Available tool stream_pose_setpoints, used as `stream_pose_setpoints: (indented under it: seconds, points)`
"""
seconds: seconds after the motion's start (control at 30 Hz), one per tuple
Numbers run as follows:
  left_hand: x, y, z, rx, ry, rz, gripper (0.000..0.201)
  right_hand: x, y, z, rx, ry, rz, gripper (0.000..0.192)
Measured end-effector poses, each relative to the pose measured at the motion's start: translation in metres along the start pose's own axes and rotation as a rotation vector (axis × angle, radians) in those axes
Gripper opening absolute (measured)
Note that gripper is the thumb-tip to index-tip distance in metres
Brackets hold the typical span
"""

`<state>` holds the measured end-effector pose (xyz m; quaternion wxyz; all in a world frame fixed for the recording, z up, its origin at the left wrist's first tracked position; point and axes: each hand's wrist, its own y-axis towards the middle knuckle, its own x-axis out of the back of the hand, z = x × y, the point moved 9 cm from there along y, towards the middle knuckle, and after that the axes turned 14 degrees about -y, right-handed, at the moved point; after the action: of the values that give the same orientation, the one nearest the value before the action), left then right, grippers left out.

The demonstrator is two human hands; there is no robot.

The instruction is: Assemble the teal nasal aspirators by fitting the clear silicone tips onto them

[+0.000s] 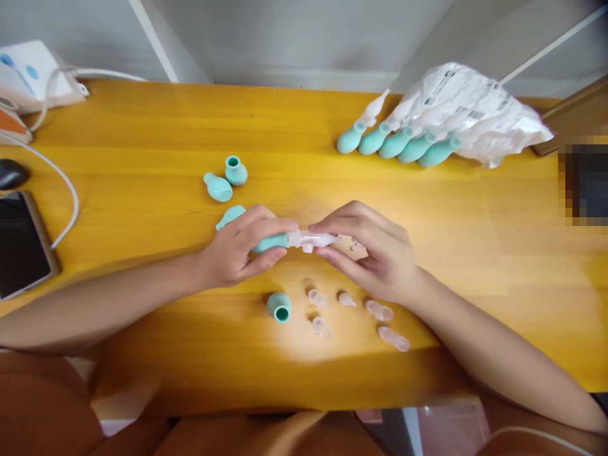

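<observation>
Left forearm: bare, entering from the near left edge of the desk, angled inward toward the middle. Left hand (240,250): palm turned inward, fingers curled, thumb below, closed in a pinch at the fingertips. Right forearm: bare, entering from the near right corner, angled up and inward. Right hand (375,253): knuckles up, fingers bent, thumb and forefinger pinched together. Fingertips of both hands facing each other, nearly meeting above mid-desk.
</observation>
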<state>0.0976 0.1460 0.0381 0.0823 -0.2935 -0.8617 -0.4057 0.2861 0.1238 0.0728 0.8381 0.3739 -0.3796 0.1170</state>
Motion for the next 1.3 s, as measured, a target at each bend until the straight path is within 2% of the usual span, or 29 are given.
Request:
stream_pose_setpoints:
  seconds: [0.2, 0.4, 0.57, 0.63, 0.77, 1.07, 1.3]
  points:
    - [0.001, 0.003, -0.002, -0.016, -0.126, 0.004, 0.027, 0.001, -0.008, 0.013, 0.168, -0.235, -0.031, 0.039]
    - [-0.003, 0.003, -0.001, 0.011, -0.159, 0.039, 0.021, 0.007, -0.006, 0.022, 0.195, -0.406, -0.009, 0.014]
    - [-0.005, 0.0, 0.004, 0.081, -0.172, 0.047, 0.025, 0.013, -0.008, 0.05, 0.515, -0.588, -0.032, 0.014]
    - [-0.005, -0.001, 0.006, 0.096, -0.169, 0.047, 0.026, 0.012, -0.01, 0.054, 0.574, -0.632, -0.029, 0.015]
    - [-0.007, -0.002, 0.005, 0.081, -0.155, 0.054, 0.026, 0.01, -0.013, 0.051, 0.566, -0.643, 0.002, 0.022]
    - [-0.009, -0.007, 0.002, 0.026, -0.122, 0.079, 0.031, 0.006, -0.012, 0.05, 0.575, -0.606, 0.049, 0.024]
    - [-0.01, -0.006, 0.001, 0.015, -0.058, 0.09, 0.028, 0.004, -0.013, 0.049, 0.529, -0.562, 0.086, 0.027]
